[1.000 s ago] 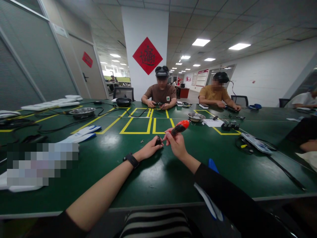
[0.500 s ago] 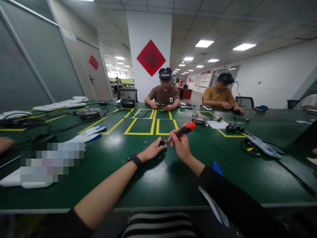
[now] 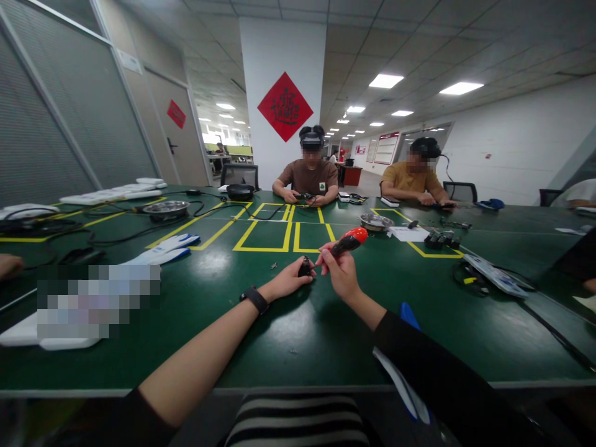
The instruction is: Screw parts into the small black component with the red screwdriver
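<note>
In the head view my left hand (image 3: 287,280) is closed around a small black part (image 3: 305,267) with a metallic-looking top end. A dark watch sits on that wrist. My right hand (image 3: 339,272) grips a screwdriver (image 3: 349,241) with a red and black handle, its butt pointing up and to the right. The shaft runs down toward the black part; whether its tip touches is hidden by the fingers. Both hands are just above the green table (image 3: 223,335). A few tiny metal pieces (image 3: 274,266) lie left of my left hand.
White-and-blue packages (image 3: 167,251) lie at left, near cables. Metal bowls (image 3: 376,222) stand farther back. Black parts (image 3: 442,239) and a white power strip (image 3: 496,276) are at right. Two people (image 3: 311,177) work across the table. Yellow tape marks rectangles.
The black part in my left hand has turned slightly more upright. My right hand keeps its grip on the screwdriver. The person at far right has shifted their hands slightly.
</note>
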Demonstrator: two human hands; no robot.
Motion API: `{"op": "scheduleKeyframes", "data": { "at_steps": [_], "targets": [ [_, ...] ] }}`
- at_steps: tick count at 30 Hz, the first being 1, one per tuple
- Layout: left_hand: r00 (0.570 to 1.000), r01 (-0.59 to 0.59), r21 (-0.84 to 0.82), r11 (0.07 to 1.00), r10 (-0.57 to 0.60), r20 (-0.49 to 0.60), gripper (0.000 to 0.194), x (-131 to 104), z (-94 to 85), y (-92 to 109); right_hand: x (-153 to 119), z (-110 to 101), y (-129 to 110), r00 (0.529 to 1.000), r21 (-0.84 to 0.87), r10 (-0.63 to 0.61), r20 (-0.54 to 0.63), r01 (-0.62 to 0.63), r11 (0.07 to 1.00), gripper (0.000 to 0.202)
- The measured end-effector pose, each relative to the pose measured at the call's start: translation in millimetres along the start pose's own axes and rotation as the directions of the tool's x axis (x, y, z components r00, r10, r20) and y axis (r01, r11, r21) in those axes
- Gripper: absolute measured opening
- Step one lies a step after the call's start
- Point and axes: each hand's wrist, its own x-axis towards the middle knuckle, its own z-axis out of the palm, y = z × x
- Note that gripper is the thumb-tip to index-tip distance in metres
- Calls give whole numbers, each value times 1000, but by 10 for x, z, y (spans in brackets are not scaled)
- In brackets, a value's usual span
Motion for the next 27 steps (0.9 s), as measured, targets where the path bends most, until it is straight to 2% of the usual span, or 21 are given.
{"op": "scheduleKeyframes", "data": {
  "at_steps": [11, 20, 27],
  "targets": [
    [998, 49, -129, 990, -42, 54, 24, -12, -15, 75, 7, 4, -9, 999, 59, 43, 0, -43, 997, 18],
    [998, 64, -125, 990, -59, 38, 22, -22, -15, 114, 8, 5, -6, 998, 53, 29, -48, -26, 998, 19],
    [995, 93, -72, 993, -90, 49, 25, -11, -27, 111, 5, 12, -4, 997, 28, 62, -37, -61, 998, 24]
  ]
}}
